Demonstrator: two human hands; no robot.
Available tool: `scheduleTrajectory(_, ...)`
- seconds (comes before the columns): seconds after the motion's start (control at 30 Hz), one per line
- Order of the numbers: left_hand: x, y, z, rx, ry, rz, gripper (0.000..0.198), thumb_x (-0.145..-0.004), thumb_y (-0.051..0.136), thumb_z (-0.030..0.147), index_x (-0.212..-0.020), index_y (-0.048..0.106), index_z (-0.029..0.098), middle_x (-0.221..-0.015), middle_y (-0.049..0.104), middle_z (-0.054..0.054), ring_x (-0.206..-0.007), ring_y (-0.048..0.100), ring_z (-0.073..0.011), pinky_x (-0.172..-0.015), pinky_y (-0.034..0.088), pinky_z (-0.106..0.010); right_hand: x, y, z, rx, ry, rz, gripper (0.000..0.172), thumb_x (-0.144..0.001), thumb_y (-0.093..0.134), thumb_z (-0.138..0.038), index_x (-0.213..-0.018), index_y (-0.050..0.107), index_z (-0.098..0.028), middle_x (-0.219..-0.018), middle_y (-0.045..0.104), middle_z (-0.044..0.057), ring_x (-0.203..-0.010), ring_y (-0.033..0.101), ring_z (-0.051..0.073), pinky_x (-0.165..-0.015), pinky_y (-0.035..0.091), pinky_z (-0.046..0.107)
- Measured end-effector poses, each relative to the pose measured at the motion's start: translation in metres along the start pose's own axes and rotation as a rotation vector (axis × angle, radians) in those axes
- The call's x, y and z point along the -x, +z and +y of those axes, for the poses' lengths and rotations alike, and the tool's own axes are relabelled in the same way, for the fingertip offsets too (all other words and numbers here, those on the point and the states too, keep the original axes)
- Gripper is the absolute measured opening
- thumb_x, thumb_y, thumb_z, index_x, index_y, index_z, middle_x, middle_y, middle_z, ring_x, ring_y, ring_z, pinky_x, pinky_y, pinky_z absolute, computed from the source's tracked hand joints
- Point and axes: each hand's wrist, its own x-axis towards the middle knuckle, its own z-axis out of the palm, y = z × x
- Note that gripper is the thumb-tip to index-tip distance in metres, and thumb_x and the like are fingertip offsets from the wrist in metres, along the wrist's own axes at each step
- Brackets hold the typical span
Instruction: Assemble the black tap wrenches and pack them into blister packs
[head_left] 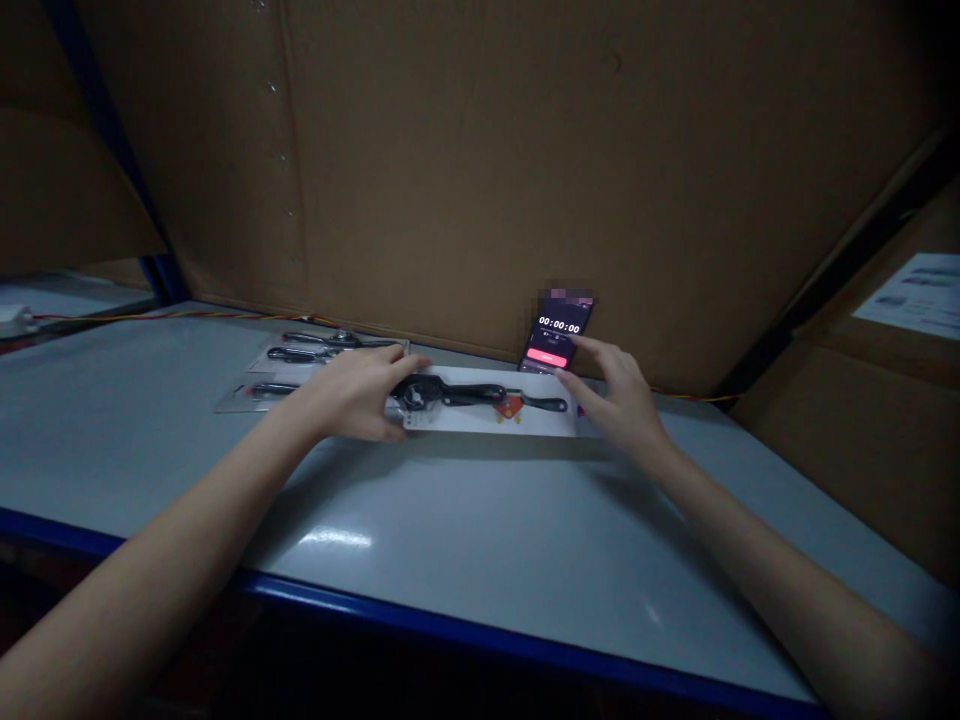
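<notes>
the white package with a black-handled tool sits at the middle of the bench, its printed face turned toward the near side. at its left end the left hand has its fingers parted, the first finger at the far edge and the thumb at the near edge, so that end lies between them; how firmly they grip it i cannot tell. the right hand is at the right end with thumb and first finger apart, the first fingertip over the right side of the phone and the thumb tip near the package's far right corner. whether either touches i cannot tell.

the left hand covers the package's left end, and the right hand partly hides its right end. the phone's lower edge is lost behind the package; its timer reads 00:00:00, while the smaller lines are too small to read and its top is pixelated. farther left, other packaged tools are partly behind the left hand, their count unclear.
</notes>
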Motion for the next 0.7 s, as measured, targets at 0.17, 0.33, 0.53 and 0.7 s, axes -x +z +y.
scheduleTrajectory(0.17, -0.003, -0.006, 0.013, 0.029, 0.085, 0.007, 0.076, -0.060, 0.060, 0.042, -0.129, 0.039, 0.018, -0.102, 0.055, -0.010, -0.088, 0.056, -0.0266, -0.069, 0.040, -0.032, 0.014, 0.000, -0.033, 0.208, 0.016, -0.222, 0.042, -0.091, 0.030, -0.046, -0.098, 0.064, -0.022, -0.084, 0.069, 0.006, -0.076, 0.063, 0.021, -0.062, 0.039, 0.028)
scheduleTrajectory(0.33, -0.005, -0.007, 0.015, 0.071, 0.103, -0.019, 0.078, -0.059, 0.061, 0.041, -0.130, 0.038, 0.019, -0.104, 0.055, -0.010, -0.089, 0.055, -0.0260, -0.070, 0.040, -0.032, 0.006, -0.008, -0.023, 0.439, 0.055, -0.240, 0.052, -0.090, 0.026, -0.051, -0.089, 0.069, -0.023, -0.071, 0.069, 0.007, -0.064, 0.061, 0.021, -0.051, 0.027, 0.027)
scheduleTrajectory(0.53, -0.001, -0.008, -0.001, 0.049, 0.024, -0.004, 0.077, -0.060, 0.060, 0.042, -0.130, 0.039, 0.019, -0.110, 0.056, -0.011, -0.091, 0.056, -0.0272, -0.070, 0.040, -0.032, -0.013, -0.031, 0.023, 0.418, 0.085, -0.285, 0.049, -0.086, 0.033, -0.054, -0.079, 0.071, -0.023, -0.070, 0.069, 0.007, -0.065, 0.061, 0.022, -0.052, 0.029, 0.027)
scheduleTrajectory(0.7, 0.000, -0.003, -0.006, 0.012, 0.013, -0.069, 0.074, -0.061, 0.058, 0.044, -0.129, 0.040, 0.021, -0.107, 0.059, -0.009, -0.087, 0.059, -0.0259, -0.067, 0.040, -0.030, -0.011, -0.029, 0.037, 0.136, 0.227, -0.320, 0.037, -0.076, 0.051, -0.050, -0.063, 0.070, -0.021, -0.058, 0.066, 0.004, -0.063, 0.059, 0.022, -0.054, 0.033, 0.027)
